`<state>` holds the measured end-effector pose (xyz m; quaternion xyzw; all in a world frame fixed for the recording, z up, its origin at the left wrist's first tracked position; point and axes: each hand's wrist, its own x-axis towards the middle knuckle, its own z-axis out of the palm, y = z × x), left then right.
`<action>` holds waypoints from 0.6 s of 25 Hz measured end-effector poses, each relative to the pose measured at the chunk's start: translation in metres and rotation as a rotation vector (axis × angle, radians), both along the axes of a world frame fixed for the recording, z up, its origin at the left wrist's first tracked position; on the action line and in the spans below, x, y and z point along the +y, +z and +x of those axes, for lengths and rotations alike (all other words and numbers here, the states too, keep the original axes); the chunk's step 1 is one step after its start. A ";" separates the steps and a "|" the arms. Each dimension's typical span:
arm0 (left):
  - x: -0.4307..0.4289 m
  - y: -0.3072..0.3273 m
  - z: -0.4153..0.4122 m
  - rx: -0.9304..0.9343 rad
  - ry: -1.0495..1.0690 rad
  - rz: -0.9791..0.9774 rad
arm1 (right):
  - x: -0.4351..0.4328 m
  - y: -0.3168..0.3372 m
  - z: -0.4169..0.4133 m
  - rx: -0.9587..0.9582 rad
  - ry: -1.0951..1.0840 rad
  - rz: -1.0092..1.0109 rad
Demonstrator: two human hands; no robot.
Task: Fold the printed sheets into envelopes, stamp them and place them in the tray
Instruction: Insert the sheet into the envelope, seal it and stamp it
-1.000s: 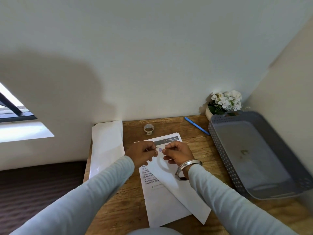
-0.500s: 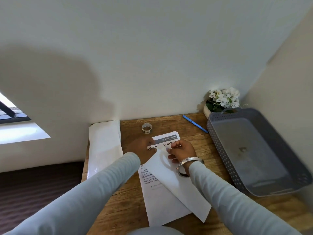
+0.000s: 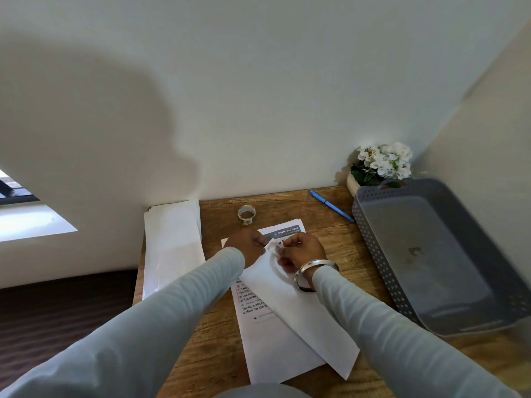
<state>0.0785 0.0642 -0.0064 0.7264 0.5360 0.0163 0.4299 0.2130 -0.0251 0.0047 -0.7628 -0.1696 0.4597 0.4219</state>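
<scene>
Wooden bench (image 3: 218,326) in a white-walled corner, and it looks like the stamping stage.

The left hand (image 3: 247,248) and right hand (image 3: 301,249) are close together, each pinching a small pale bit (image 3: 273,247) (stamp or tape, can't tell) over the far end of the envelope (image 3: 304,314). The envelope's a plain white folded strip lying slantwise on a printed sheet (image 3: 273,349), just left of the grey tray (image 3: 370,245). I'd press the bit down flat from one edge and keep the fold pinned so it doesn't spring open.
</scene>
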 end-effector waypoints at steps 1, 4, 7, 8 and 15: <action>0.001 -0.001 0.000 -0.016 0.001 -0.004 | 0.002 -0.001 0.000 0.003 -0.002 0.001; 0.001 -0.003 -0.001 -0.046 0.007 -0.029 | 0.007 -0.006 0.000 -0.001 -0.009 -0.011; 0.002 -0.004 -0.003 -0.084 0.038 -0.070 | 0.010 -0.011 -0.001 -0.028 -0.007 -0.032; 0.002 -0.003 -0.003 -0.105 0.046 -0.089 | 0.010 -0.012 -0.001 -0.043 -0.004 -0.036; -0.001 -0.001 -0.001 -0.134 0.127 -0.093 | 0.011 -0.016 -0.004 -0.072 -0.004 -0.047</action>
